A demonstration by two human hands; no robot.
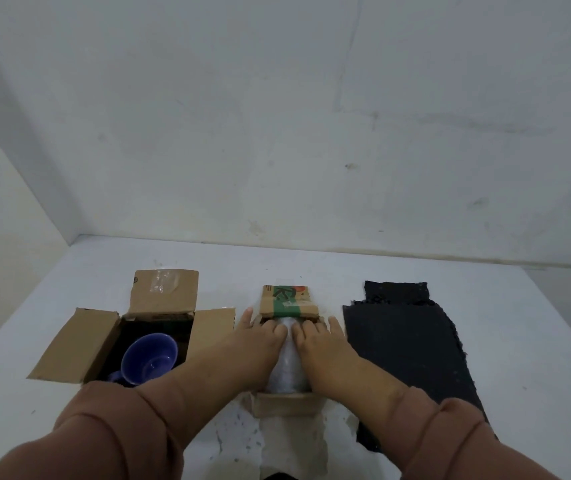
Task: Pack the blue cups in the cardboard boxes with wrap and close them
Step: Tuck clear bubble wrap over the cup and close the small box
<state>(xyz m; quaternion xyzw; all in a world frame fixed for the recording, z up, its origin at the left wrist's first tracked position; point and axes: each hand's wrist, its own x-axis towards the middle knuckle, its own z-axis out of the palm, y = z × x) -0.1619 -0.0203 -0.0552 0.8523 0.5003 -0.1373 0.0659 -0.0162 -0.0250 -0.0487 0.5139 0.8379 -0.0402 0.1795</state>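
An open cardboard box (79, 344) stands at the left with a blue cup (149, 356) lying on its side inside, on a dark lining. A smaller cardboard box (289, 301) with green print sits in the middle, its far flap up. A clear wrap bundle (286, 370) fills it; the content under the wrap is hidden. My left hand (260, 336) and my right hand (318, 337) lie palm down on the bundle, fingers spread and nearly touching at the box's far edge.
A black textured sheet (405, 344) lies flat to the right of the middle box. The white table (312, 265) ends at a white wall behind. The tabletop is chipped near its front edge, below the middle box.
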